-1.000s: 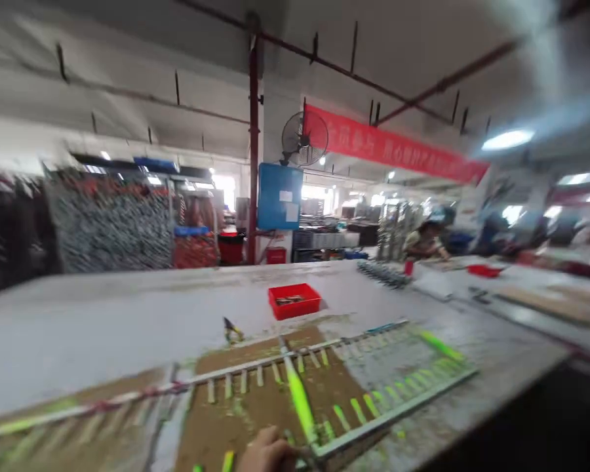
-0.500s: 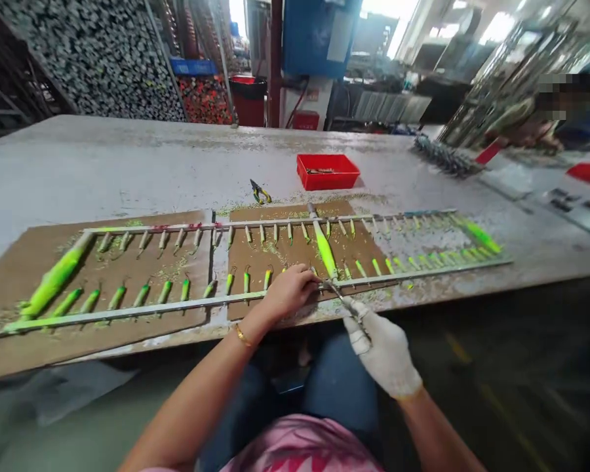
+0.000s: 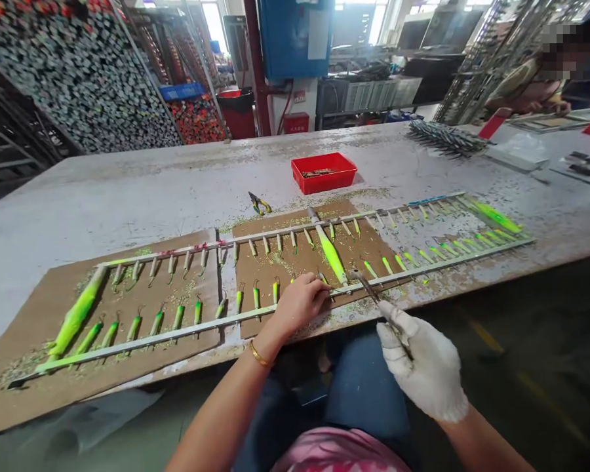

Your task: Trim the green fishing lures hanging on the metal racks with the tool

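My bare left hand, with a gold bracelet at the wrist, rests at the near rail of a long metal frame. Its fingers are pinched together at the rail; what lies between them is hidden. My right hand, in a white knitted glove, is wrapped round metal pliers. The pliers' tip is just above the near rail, beside the foot of a bright yellow-green crossbar. Small green-tipped pieces with thin wire hooks, such as one piece, stand in a row along this rail.
Brown cardboard sheets lie under the frame, strewn with green flakes. Beyond it are yellow-and-black cutters and a red bin with small parts. A bundle of grey spiky rods lies back right, near another person.
My right hand has drawn the pliers right, away from my left fingers, and their tip now stands apart. The camera view has shifted. My left hand stays at the rail.
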`<state>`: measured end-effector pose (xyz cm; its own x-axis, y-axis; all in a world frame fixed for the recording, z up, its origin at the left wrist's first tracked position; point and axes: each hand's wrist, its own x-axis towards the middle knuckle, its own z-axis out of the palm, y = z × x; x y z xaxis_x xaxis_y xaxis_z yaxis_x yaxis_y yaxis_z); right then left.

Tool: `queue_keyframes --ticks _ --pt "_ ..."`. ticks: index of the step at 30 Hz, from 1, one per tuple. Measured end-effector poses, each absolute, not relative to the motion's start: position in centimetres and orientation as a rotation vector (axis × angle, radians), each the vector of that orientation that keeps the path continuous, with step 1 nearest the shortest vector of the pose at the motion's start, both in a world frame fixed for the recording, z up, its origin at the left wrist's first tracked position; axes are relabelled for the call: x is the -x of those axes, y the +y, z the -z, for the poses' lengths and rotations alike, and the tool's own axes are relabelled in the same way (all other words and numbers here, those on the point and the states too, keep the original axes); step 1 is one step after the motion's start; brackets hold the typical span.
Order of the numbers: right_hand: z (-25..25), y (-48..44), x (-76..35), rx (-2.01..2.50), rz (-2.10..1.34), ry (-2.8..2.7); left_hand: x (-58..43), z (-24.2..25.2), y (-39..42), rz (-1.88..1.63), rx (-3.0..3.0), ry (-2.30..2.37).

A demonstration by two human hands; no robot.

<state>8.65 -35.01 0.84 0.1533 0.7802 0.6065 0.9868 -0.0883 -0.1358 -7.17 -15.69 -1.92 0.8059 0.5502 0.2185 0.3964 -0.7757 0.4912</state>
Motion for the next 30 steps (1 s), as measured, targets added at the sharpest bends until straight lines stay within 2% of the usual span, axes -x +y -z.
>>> queue_keyframes --ticks 4,17,30 --pt "-0.82 -34.78 -8.86 1.902 0.545 -1.861 7.13 1.7 -15.81 -0.477 -2.569 0.723" --pt "-0.08 -34.97 -9.33 1.862 0.533 -1.707 7.18 1.32 -16.0 -0.466 -2.605 0.73" --pt "-0.33 -34.64 -9.43 1.822 0.552 -1.841 7.12 1.27 -15.83 -0.432 -2.562 0.738"
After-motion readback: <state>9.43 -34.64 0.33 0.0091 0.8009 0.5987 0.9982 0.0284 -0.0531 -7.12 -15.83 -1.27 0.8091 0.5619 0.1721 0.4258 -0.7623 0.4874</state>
